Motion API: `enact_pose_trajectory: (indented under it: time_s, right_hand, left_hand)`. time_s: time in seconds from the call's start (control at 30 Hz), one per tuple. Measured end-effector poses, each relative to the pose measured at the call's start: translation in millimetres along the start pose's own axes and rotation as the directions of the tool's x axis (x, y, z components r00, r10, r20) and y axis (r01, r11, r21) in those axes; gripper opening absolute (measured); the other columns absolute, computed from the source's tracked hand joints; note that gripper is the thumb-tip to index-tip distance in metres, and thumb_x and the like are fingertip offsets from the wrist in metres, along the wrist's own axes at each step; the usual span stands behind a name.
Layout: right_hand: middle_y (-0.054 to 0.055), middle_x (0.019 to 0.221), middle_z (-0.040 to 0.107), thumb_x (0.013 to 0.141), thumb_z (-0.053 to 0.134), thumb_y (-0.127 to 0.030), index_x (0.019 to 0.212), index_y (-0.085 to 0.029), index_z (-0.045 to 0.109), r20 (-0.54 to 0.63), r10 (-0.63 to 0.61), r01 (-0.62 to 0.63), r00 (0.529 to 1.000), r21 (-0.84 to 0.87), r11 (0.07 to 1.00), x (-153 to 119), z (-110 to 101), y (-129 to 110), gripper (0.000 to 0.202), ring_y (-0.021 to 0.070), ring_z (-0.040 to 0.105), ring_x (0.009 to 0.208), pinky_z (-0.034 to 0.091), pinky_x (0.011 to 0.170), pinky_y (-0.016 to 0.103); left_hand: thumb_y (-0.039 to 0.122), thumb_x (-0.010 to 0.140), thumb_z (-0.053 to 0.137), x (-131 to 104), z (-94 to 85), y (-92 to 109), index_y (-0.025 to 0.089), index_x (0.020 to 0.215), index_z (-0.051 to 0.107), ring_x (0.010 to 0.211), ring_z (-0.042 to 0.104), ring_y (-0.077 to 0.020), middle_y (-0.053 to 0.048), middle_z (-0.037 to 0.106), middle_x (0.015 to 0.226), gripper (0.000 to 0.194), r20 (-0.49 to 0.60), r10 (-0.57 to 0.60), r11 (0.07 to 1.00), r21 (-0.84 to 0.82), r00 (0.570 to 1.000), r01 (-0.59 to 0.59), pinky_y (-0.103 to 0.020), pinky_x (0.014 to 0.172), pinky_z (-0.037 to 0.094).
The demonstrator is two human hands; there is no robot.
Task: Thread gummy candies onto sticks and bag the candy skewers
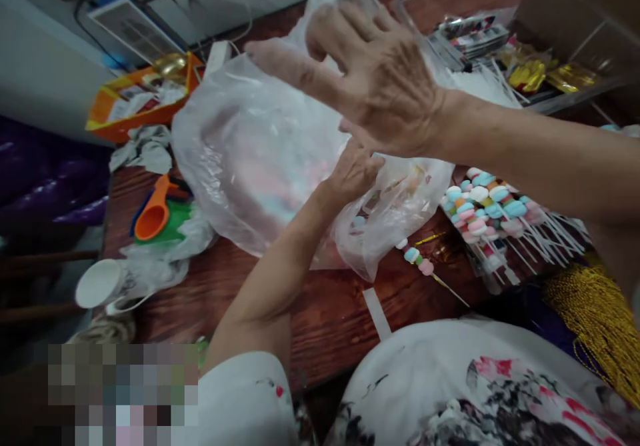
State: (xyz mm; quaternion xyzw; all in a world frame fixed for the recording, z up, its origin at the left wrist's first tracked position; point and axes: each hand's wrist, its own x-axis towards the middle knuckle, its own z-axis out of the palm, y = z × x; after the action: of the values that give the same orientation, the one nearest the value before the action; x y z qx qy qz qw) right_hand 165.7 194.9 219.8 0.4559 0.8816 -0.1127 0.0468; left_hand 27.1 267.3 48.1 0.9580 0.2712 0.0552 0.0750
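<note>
A large clear plastic bag [210,186] with soft pink, white and pale blue contents, blurred through the film, lies across the middle of the table. My left hand [353,169] reaches in from the lower left, its fingers closed on the bag's near film; the fingertips are partly hidden. Above it, my right hand [375,76] comes from the right over the bag's far side. Its index finger stretches left and the others are bent but apart, against the raised film. One skewer of pastel marshmallow-like candies [419,259] lies just right of the bag.
Many candy skewers [493,206] are piled at right, below a clear plastic bin [565,99] with gold packets. An orange tray [100,116], an orange scoop [153,223] and a white cup [99,284] sit at left. Gold fringe [595,319] hangs at lower right.
</note>
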Motion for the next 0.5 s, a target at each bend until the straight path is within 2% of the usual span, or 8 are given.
enact_pose_trajectory:
  time_s: [0.07,0.1,0.17,0.23,0.3,0.37,0.43,0.5]
  right_hand:
    - [0.009,0.109,0.068,0.097,0.019,-0.026,0.096,-0.018,0.072,-0.042,0.055,-0.057,0.998,-0.063,0.996,6,1,5,0.053,0.0256,0.043,0.138,0.050,0.092,0.041]
    - [0.009,0.108,0.069,0.095,0.018,-0.026,0.088,-0.017,0.073,-0.123,0.097,-0.107,0.988,-0.078,0.991,8,2,11,0.056,0.0271,0.043,0.138,0.050,0.090,0.043]
    - [0.010,0.104,0.070,0.093,0.014,-0.026,0.072,-0.015,0.070,-0.333,0.187,-0.227,0.924,-0.086,0.970,9,6,31,0.061,0.0288,0.042,0.136,0.047,0.092,0.047]
    - [0.010,0.100,0.071,0.093,0.017,-0.022,0.060,-0.013,0.065,-0.472,0.177,-0.272,0.864,-0.140,0.952,7,14,57,0.059,0.0272,0.033,0.138,0.036,0.103,0.051]
    - [0.008,0.099,0.073,0.093,0.022,-0.020,0.054,-0.015,0.062,-0.475,0.114,-0.247,0.873,-0.228,0.942,2,28,79,0.056,0.0262,0.030,0.139,0.032,0.105,0.052]
    - [0.007,0.105,0.074,0.091,0.022,-0.020,0.052,-0.015,0.061,-0.440,0.061,-0.199,0.896,-0.276,0.940,-6,44,92,0.055,0.0260,0.036,0.135,0.035,0.102,0.049]
    - [0.009,0.119,0.068,0.087,0.020,-0.015,0.057,-0.010,0.063,-0.391,0.021,-0.145,0.920,-0.290,0.946,-14,62,93,0.053,0.0269,0.041,0.130,0.034,0.101,0.050]
    - [0.012,0.127,0.063,0.086,0.027,-0.010,0.068,-0.007,0.066,-0.288,-0.040,-0.048,0.957,-0.294,0.955,-22,81,84,0.043,0.0297,0.045,0.126,0.033,0.101,0.055]
  left_hand:
    - [0.033,0.093,0.042,-10,-11.7,6,0.017,0.109,0.062,0.136,0.037,-0.0335,-0.015,0.055,0.129,0.031,-0.037,-0.014,0.999,0.029,0.999,0.015,-0.055,0.113,0.029]
    - [0.034,0.093,0.044,-19,-20.6,10,0.018,0.113,0.061,0.138,0.035,-0.0339,-0.015,0.053,0.132,0.031,-0.054,-0.016,0.999,0.037,0.998,0.019,-0.056,0.114,0.029]
    - [0.036,0.092,0.046,-44,-42.2,23,0.020,0.123,0.057,0.140,0.033,-0.0338,-0.014,0.048,0.139,0.036,-0.098,-0.018,0.999,0.035,0.995,0.022,-0.056,0.115,0.030]
    - [0.042,0.094,0.045,-76,-62.5,44,0.024,0.134,0.050,0.141,0.033,-0.0326,-0.013,0.044,0.144,0.044,-0.153,-0.009,1.000,0.017,0.988,0.012,-0.056,0.115,0.030]
    - [0.056,0.088,0.053,-108,-71.9,69,0.029,0.139,0.046,0.143,0.030,-0.0351,-0.012,0.039,0.150,0.058,-0.084,0.036,0.999,0.008,0.996,-0.036,-0.057,0.116,0.028]
    - [0.065,0.076,0.064,-135,-66.2,93,0.030,0.140,0.046,0.145,0.023,-0.0416,-0.014,0.035,0.154,0.076,-0.002,0.041,0.998,0.056,0.999,-0.041,-0.064,0.115,0.022]
    - [0.056,0.076,0.070,-151,-50.2,104,0.032,0.141,0.046,0.143,0.023,-0.0439,-0.015,0.037,0.152,0.073,0.006,-0.027,0.989,0.146,1.000,0.026,-0.070,0.113,0.016]
    - [0.037,0.083,0.065,-155,-34.9,99,0.032,0.137,0.049,0.134,0.038,-0.0368,-0.014,0.050,0.140,0.056,-0.023,-0.060,0.978,0.201,0.998,0.063,-0.069,0.113,0.015]
